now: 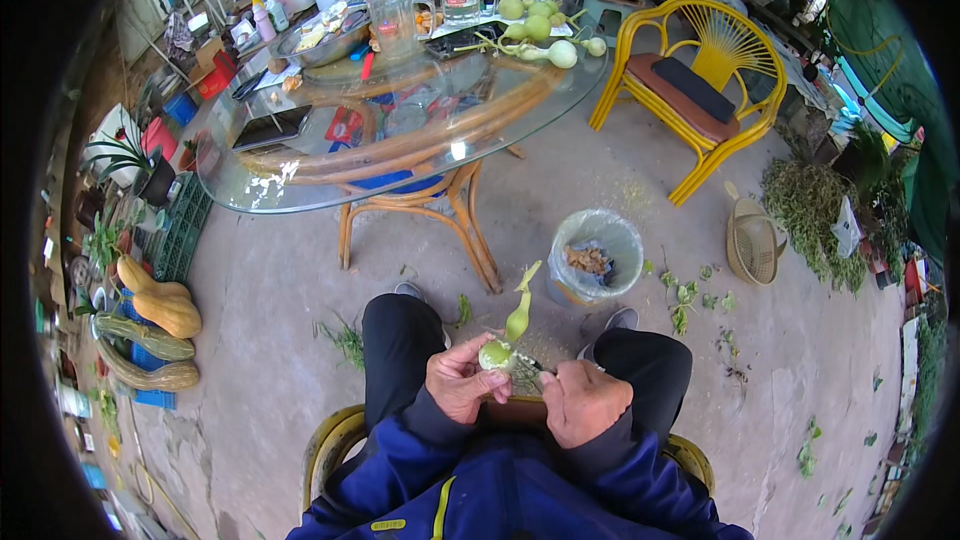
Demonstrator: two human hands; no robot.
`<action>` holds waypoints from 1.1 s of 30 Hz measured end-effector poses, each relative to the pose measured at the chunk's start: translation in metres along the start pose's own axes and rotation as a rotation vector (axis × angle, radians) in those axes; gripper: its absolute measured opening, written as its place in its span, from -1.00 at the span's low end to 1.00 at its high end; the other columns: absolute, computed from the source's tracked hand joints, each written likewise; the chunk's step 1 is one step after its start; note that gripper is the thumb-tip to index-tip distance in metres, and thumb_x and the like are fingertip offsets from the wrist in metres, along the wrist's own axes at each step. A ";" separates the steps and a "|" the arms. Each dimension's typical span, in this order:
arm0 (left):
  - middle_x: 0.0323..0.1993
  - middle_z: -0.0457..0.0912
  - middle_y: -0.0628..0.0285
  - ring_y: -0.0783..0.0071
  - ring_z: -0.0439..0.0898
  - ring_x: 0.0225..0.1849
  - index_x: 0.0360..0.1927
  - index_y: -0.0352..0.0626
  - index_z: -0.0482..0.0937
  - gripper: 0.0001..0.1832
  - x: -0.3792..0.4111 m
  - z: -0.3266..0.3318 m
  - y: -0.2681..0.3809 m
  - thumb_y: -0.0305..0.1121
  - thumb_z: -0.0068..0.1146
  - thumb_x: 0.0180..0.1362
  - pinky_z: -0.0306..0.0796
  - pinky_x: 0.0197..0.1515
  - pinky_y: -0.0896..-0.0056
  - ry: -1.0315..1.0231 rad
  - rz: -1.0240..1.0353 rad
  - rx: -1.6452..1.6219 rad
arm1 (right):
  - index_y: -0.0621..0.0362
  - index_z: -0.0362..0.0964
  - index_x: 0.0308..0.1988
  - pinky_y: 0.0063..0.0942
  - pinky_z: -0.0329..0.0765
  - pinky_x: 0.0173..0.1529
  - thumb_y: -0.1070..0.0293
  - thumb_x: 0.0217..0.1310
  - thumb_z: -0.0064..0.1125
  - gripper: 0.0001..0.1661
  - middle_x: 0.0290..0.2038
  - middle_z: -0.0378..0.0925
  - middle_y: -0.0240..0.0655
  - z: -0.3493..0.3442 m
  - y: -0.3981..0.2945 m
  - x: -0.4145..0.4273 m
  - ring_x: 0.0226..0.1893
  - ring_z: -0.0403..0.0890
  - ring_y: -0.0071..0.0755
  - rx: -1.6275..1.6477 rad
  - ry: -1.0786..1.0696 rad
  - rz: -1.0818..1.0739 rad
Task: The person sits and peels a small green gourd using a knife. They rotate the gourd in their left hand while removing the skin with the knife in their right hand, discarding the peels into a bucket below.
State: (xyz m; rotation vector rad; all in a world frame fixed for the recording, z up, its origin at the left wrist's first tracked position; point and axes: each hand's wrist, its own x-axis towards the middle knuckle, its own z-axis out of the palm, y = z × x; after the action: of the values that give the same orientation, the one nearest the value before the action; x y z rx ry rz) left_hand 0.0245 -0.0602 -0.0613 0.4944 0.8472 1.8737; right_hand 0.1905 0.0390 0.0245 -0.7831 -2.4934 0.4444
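My left hand [466,376] grips the rounded end of a small green bottle gourd [517,322] above my lap. The gourd's slender neck and stem point away from me. Pale, scraped patches show on its bulb, and the rest of the skin is green. A small knife [534,364] is in my right hand [586,401]; its blade lies close against the gourd's side, with bits of peel along it. The fingers hide most of the knife's handle.
A lined waste bin [596,223] with scraps stands beyond my knees. Ahead is a glass-topped rattan table [420,142] bearing more gourds [536,26], mugs [391,22] and a metal bowl [322,45]. Right of it stand a yellow chair [701,79] and a wicker basket [752,247]; squashes [157,304] lie left.
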 end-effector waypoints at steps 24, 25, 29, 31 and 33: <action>-0.16 0.75 -0.03 0.20 0.77 -0.27 0.35 -0.24 0.52 -0.49 0.000 -0.002 -0.006 -0.60 0.24 0.32 0.71 -0.24 0.33 -0.022 -0.074 -0.154 | 0.14 0.42 -0.42 -0.08 0.49 -0.50 0.26 0.27 0.32 -0.72 -0.51 0.55 -0.12 0.006 0.008 0.000 -0.59 0.59 0.05 0.040 -0.028 0.052; -0.16 0.75 -0.02 0.21 0.77 -0.28 0.34 -0.26 0.51 -0.49 -0.001 0.000 -0.005 -0.60 0.24 0.31 0.70 -0.25 0.34 -0.009 -0.069 -0.121 | 0.13 0.42 -0.42 -0.09 0.49 -0.51 0.26 0.27 0.32 -0.72 -0.50 0.56 -0.13 0.005 0.006 -0.002 -0.60 0.59 0.03 0.028 -0.029 0.055; -0.14 0.75 -0.01 0.28 0.76 -0.31 0.34 -0.34 0.50 -0.48 -0.002 0.009 0.002 -0.59 0.25 0.31 0.69 -0.28 0.38 0.064 -0.070 -0.048 | 0.19 0.39 -0.44 -0.10 0.49 -0.50 0.34 0.22 0.34 -0.72 -0.56 0.51 -0.09 0.005 -0.003 -0.010 -0.60 0.57 0.11 0.103 -0.029 0.039; -0.12 0.76 -0.01 0.30 0.76 -0.32 0.34 -0.35 0.50 -0.48 -0.002 0.008 0.003 -0.58 0.26 0.30 0.68 -0.30 0.40 0.078 -0.074 -0.054 | 0.18 0.40 -0.43 -0.10 0.49 -0.50 0.35 0.21 0.35 -0.73 -0.56 0.51 -0.09 0.006 -0.010 -0.011 -0.60 0.57 0.11 0.104 -0.017 0.035; -0.10 0.76 -0.02 0.31 0.75 -0.33 0.33 -0.33 0.51 -0.49 -0.003 0.003 0.000 -0.58 0.27 0.30 0.67 -0.32 0.41 0.063 -0.070 -0.070 | 0.18 0.41 -0.43 -0.09 0.47 -0.50 0.36 0.20 0.36 -0.74 -0.56 0.51 -0.08 0.007 -0.007 -0.011 -0.59 0.57 0.12 0.110 0.017 0.024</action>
State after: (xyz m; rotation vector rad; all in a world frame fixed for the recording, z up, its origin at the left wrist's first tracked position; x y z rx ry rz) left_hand 0.0282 -0.0620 -0.0592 0.3600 0.8269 1.8556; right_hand 0.1912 0.0259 0.0184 -0.7701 -2.4234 0.5751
